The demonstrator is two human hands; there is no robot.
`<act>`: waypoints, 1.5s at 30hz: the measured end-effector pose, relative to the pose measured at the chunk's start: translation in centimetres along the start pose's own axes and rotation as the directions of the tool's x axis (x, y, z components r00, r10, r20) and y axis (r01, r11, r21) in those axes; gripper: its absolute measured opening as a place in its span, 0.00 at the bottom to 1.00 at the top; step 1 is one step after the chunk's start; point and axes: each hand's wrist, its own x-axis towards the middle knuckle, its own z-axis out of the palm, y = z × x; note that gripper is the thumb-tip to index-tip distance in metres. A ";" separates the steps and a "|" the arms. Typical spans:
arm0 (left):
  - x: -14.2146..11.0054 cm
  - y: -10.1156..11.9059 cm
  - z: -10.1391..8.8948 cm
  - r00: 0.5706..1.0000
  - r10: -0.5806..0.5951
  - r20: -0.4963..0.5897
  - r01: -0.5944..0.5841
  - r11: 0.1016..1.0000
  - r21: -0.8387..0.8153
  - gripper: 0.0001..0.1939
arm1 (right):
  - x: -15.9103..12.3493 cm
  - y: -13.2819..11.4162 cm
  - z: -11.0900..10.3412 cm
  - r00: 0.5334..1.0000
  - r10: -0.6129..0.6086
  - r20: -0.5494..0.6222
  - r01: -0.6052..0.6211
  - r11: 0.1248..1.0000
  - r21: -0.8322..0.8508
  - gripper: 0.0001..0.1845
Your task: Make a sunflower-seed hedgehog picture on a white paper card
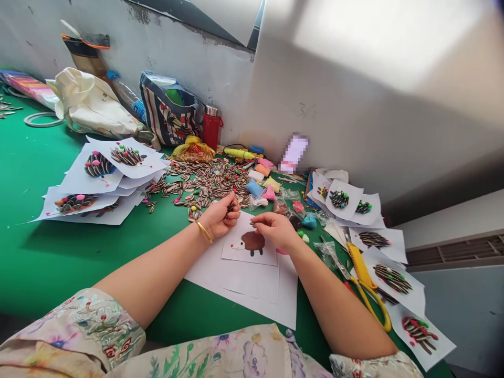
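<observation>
The left hand [221, 216] curled its grip around a few striped sunflower seeds [230, 208], just beside the seed pile [212, 181] on the green worktop [157, 236]. The right hand [275, 231] hovered over the top edge of the brown clay hedgehog [253, 241], which lay on a white card [232, 254] atop larger sheets [244, 294]; its grip was pinched together, whether on a seed could not be told, and work there called for a light, exact touch.
</observation>
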 end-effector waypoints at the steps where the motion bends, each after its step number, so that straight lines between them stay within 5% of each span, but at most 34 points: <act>1: 0.0 0.0 0.0 1.000 0.002 -0.001 -0.002 1.000 0.002 0.18 | -0.2 0.1 0.1 1.000 -0.015 -0.001 0.015 0.999 -0.033 0.10; 13: -0.1 -0.1 0.1 1.000 0.018 -0.004 -0.017 0.999 0.041 0.18 | -1.8 -0.7 1.0 0.983 -0.098 0.154 0.125 0.976 -0.179 0.07; 17: -0.2 -0.1 0.2 1.000 0.011 -0.003 -0.011 0.999 0.042 0.18 | -1.1 -0.5 0.4 0.959 -0.278 0.063 0.278 0.864 -0.420 0.07; 25: -0.2 -0.2 0.3 1.000 0.024 0.001 -0.024 0.999 0.031 0.18 | 0.8 0.6 -0.4 0.957 -0.287 -0.052 0.187 0.739 -0.647 0.11; 30: 0.0 -0.2 0.1 1.000 0.024 0.008 -0.024 1.000 0.015 0.18 | 2.8 -0.3 0.1 0.914 -0.405 0.005 0.252 0.559 -0.790 0.12; 39: 0.2 -0.1 -0.2 0.999 0.040 0.010 -0.040 0.999 -0.033 0.18 | 6.9 -0.7 2.0 0.921 -0.367 0.129 0.283 0.404 -0.870 0.12; 42: 0.2 -0.1 -0.3 0.999 0.036 0.013 -0.035 0.997 -0.069 0.18 | 6.7 -1.1 1.9 0.919 -0.376 0.120 0.282 0.414 -0.866 0.12; 45: 0.1 -0.1 -0.3 0.999 0.024 0.029 -0.020 0.993 -0.115 0.15 | 6.0 -1.7 1.4 0.935 -0.351 0.049 0.247 0.547 -0.800 0.11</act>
